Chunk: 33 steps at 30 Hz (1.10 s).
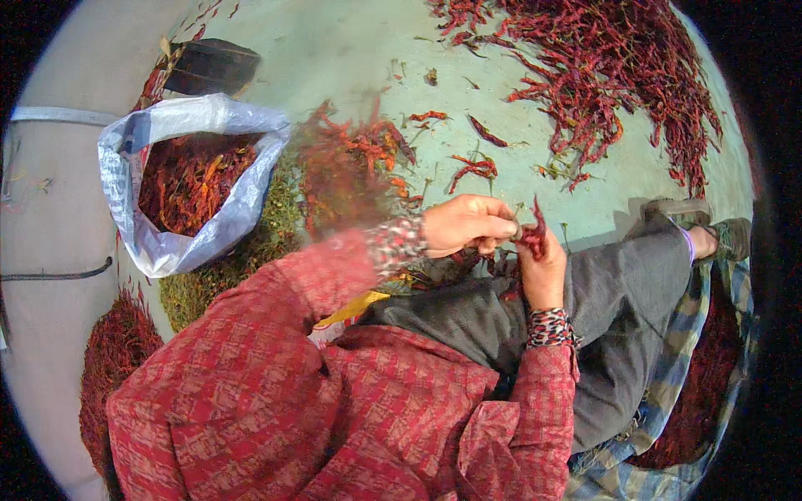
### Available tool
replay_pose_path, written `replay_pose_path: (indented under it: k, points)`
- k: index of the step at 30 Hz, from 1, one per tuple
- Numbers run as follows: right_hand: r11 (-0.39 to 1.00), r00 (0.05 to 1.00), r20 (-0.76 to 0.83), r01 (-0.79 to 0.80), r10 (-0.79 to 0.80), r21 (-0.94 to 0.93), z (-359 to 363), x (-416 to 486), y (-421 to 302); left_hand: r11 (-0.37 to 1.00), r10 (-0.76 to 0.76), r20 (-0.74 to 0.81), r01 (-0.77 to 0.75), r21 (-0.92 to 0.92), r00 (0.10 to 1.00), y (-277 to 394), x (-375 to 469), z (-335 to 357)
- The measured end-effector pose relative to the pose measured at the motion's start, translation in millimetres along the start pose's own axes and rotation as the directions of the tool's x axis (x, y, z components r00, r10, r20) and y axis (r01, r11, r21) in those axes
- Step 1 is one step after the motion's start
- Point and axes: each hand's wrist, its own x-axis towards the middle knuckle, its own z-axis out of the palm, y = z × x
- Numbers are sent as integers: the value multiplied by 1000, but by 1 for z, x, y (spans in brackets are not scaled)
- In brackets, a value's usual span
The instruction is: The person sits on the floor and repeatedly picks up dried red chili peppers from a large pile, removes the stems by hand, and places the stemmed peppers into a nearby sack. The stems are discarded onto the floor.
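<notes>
My left hand (467,227) has its thumb and fingertips pinched together at the stem end of a dried red chili. Close against those fingertips, my right hand (542,266) is closed around dried red chilies (534,233), one tip pointing up. More dark chilies lie under the hands, partly hidden. Left of my left hand is a loose heap of red and orange chilies (369,147), partly blurred. A white woven sack (266,178) with rolled edges stands open further left, holding dried chilies (200,188).
A large pile of dried red chilies (601,69) covers the upper right floor. Greenish stems (200,294) lie beside the sack. Another chili heap (119,357) is at the lower left. A dark object (213,66) lies behind the sack. A checked cloth (677,388) holds chilies beyond my outstretched leg.
</notes>
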Motion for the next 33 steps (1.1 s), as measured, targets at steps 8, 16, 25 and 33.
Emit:
replay_pose_path:
  k: [8, 16, 25, 33]
  points:
    - [649, 911, -118, -186, 396, 738, -18, 11, -13, 47, 239, 110, -125, 991, 965, -24, 67, -98]
    - [628, 891, -149, -175, 428, 758, -19, 10, 4, -71, 172, -207, 221, 973, 963, -41, 68, -115]
    - [564, 892, -126, -159, 433, 810, -12, 11, -10, 257, 382, -271, 180, 950, 884, -23, 39, -138]
    - [615, 871, -218, -117, 441, 780, -14, 9, -6, -110, 372, -61, 109, 988, 926, -29, 108, -115]
